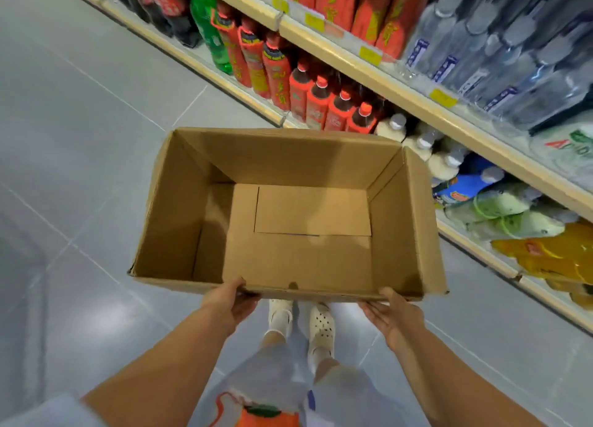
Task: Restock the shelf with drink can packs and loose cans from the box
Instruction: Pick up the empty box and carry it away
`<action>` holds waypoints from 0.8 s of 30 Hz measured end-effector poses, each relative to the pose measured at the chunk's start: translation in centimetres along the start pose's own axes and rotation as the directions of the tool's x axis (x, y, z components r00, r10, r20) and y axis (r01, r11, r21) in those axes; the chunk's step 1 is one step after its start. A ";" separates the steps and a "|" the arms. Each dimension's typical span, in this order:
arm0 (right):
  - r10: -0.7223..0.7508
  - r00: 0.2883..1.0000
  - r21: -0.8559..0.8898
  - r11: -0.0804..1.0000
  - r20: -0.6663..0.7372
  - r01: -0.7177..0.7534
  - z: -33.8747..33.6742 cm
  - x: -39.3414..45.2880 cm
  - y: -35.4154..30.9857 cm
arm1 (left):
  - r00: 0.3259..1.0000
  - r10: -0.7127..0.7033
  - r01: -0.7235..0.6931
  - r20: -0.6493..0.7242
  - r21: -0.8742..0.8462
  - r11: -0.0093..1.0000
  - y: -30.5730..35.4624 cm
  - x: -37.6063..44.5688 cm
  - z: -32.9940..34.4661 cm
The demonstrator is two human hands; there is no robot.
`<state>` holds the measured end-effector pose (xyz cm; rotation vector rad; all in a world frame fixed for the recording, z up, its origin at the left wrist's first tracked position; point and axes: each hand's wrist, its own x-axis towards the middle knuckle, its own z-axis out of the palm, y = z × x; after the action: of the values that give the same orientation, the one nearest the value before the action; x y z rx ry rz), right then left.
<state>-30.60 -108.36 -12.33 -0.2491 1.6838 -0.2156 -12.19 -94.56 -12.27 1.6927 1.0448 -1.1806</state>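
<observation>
My left hand (228,308) grips the near rim of the cardboard box (398,234), thumb hooked over the top edge and fingers curled beneath. My right hand (393,317) holds the same rim further right, thumb on the edge, fingers spread under the bottom. I carry the box in front of me above the grey tiled floor (80,138), its mouth open upward; inside I see only bare cardboard and the folded bottom flaps. My 2 white shoes (321,325) show just under the near edge.

To my right runs the shelf (401,96) with yellow price tags along its lip. On the lower level stand red-labelled bottles (317,105), a green bottle (208,32) and dark cola bottles (167,6) further along, then pale bottles with grey caps (398,125) just past the far right corner of the box. The upper level holds clear water bottles (513,57) and red packs (378,12).

The box hides part of the lower shelf edge behind it. The goods at the right are blurred; I cannot read their labels. An orange item (266,417) at my waist is cut off by the bottom border.
</observation>
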 end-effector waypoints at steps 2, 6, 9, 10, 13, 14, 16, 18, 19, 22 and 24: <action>-0.027 0.998 -0.057 0.998 0.051 0.030 -0.1 -2.9 -0.1 | 0.999 0.022 -0.019 0.029 -0.116 0.993 -1.3 -2.1 -2.5; -0.104 0.978 -0.270 0.951 0.178 0.150 0.3 -7.3 0.8 | 0.996 0.069 -0.043 0.058 -0.368 0.929 -5.1 -4.8 -7.9; -0.117 0.958 -0.374 0.903 0.262 0.213 1.9 -9.9 2.7 | 0.994 0.099 -0.062 0.037 -0.550 0.833 -8.3 -5.8 -12.4; -0.104 0.951 -0.410 0.885 0.290 0.221 2.8 -10.7 3.4 | 0.995 0.098 -0.059 0.032 -0.604 0.795 -9.1 -6.0 -13.6; -0.085 0.923 -0.511 0.811 0.376 0.283 6.1 -13.3 6.3 | 0.996 0.092 -0.074 -0.017 -0.736 0.673 -10.9 -6.8 -17.9; -0.070 0.909 -0.540 0.785 0.410 0.304 7.5 -14.6 7.9 | 0.996 0.081 -0.072 -0.027 -0.775 0.627 -11.7 -7.0 -19.8; -0.063 0.888 -0.585 0.731 0.456 0.352 9.9 -16.5 11.3 | 0.997 0.056 -0.071 -0.049 -0.840 0.537 -13.5 -6.8 -23.7; -0.060 0.868 -0.616 0.681 0.492 0.396 11.8 -17.8 14.0 | 0.998 0.024 -0.068 -0.064 -0.879 0.472 -14.6 -6.4 -26.6; -0.051 0.857 -0.638 0.644 0.514 0.421 13.1 -18.5 16.3 | 0.997 0.009 -0.068 -0.070 -0.901 0.428 -15.5 -6.1 -28.9; -0.054 0.834 -0.669 0.569 0.549 0.478 15.9 -20.9 22.5 | 0.996 -0.035 -0.064 -0.081 -0.939 0.338 -17.2 -5.4 -34.7; -0.031 0.827 -0.701 0.514 0.561 0.495 17.4 -23.2 26.9 | 0.994 -0.064 -0.065 -0.087 -0.955 0.290 -18.2 -5.1 -38.8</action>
<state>-11.60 -75.87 -0.19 -1.2154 1.0932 0.4333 -18.88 -53.43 -0.90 0.7182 1.4064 -0.2041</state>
